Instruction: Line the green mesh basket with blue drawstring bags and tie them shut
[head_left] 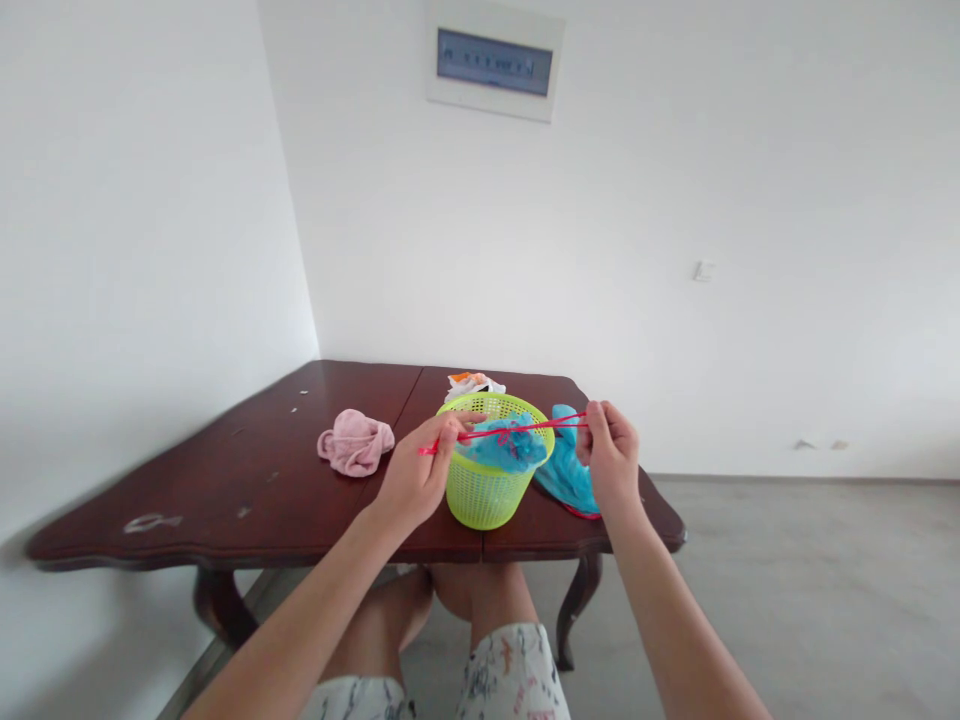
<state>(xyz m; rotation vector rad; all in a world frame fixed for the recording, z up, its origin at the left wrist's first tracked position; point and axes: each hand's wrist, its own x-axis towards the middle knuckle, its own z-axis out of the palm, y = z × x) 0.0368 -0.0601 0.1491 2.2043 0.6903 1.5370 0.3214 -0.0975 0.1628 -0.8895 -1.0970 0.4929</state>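
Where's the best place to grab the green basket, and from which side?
Probably just under the rim of the green basket, from the left: its wall narrows toward the base, so the wider rim should resist slipping, while a blue bundle lies close on the right. Your left hand and right hand hold red cords above it.

Near the back edge of the table (300,510), the lime-green basket (487,500) partly hides a crumpled white-and-orange bundle (474,384); the breaker panel's (493,62) details are too blurred to read.
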